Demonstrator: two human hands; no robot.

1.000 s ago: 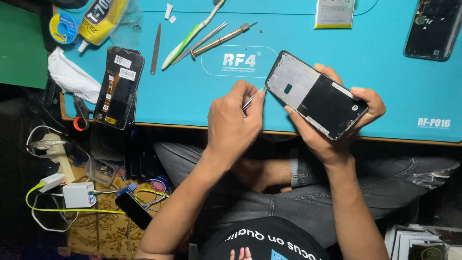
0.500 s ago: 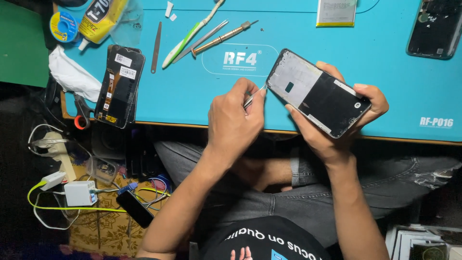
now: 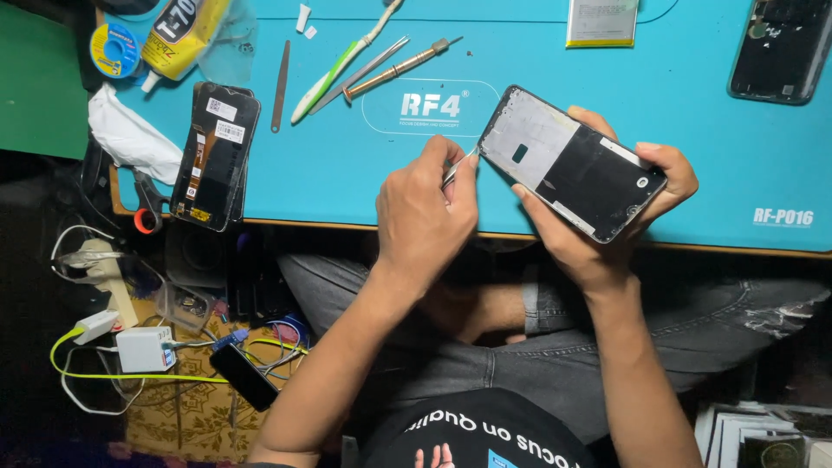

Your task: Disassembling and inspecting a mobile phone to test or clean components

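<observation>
My right hand (image 3: 607, 230) grips a phone frame (image 3: 572, 160), tilted, its open inner side up, grey at one end and black at the other. It hovers over the front edge of the blue work mat (image 3: 347, 173). My left hand (image 3: 425, 212) pinches a thin metal tool (image 3: 459, 166). The tool's tip touches the frame's left corner.
On the mat lie a phone screen assembly (image 3: 214, 156), a dark spudger (image 3: 280, 84), a green-white brush (image 3: 334, 69), tweezers and a brass screwdriver (image 3: 400, 68), a battery (image 3: 602, 22), a black phone back (image 3: 784, 48), a glue tube (image 3: 178, 35) and a white cloth (image 3: 130, 134). Cables and chargers (image 3: 139, 347) lie on the floor at left.
Both hands stay in almost the same place; the tool tip remains at the frame's corner. Only the view has shifted slightly.
</observation>
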